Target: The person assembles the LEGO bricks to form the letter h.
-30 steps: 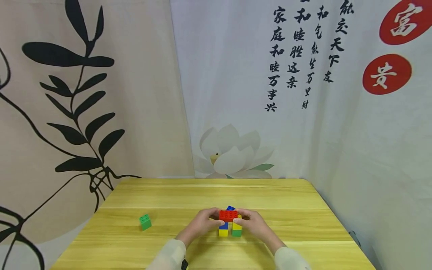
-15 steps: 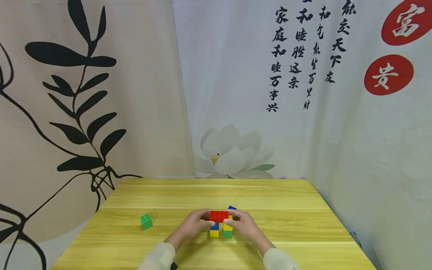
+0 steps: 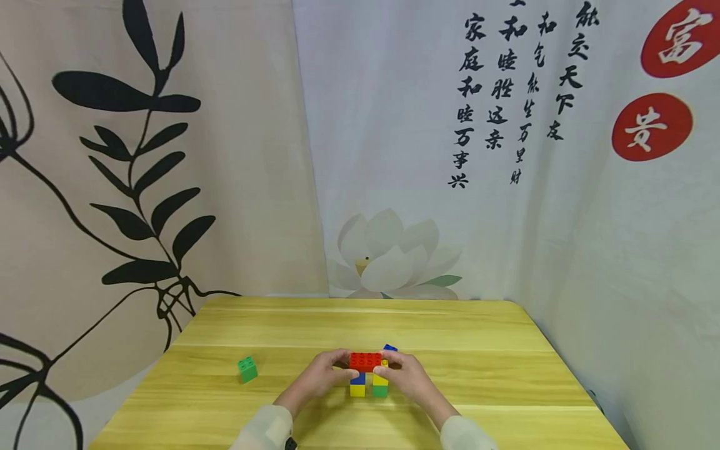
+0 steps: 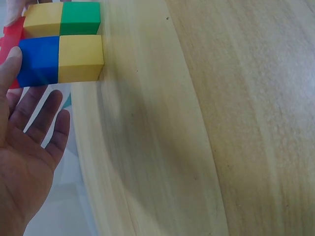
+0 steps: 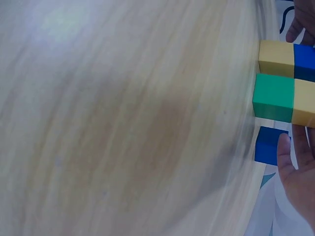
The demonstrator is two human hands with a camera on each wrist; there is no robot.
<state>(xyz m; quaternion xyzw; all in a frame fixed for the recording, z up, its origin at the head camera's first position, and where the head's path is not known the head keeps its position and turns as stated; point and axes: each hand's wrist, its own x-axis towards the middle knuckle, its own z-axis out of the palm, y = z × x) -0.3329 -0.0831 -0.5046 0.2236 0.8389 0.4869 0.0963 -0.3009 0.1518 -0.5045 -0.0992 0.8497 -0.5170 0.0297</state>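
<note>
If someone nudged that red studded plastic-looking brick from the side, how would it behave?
The red studded brick looks rigid, with straight edges, so it probably wouldn't bend. Its flat faces make rolling unlikely. It lies across a blue-and-yellow brick stack and a separate yellow-and-green brick stack, both narrow, so a sideways push might topple them.

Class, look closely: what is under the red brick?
Seen: a blue block on a yellow block, beside another yellow block on a green block. Covered: the upper blocks' tops beneath the red brick.
</note>
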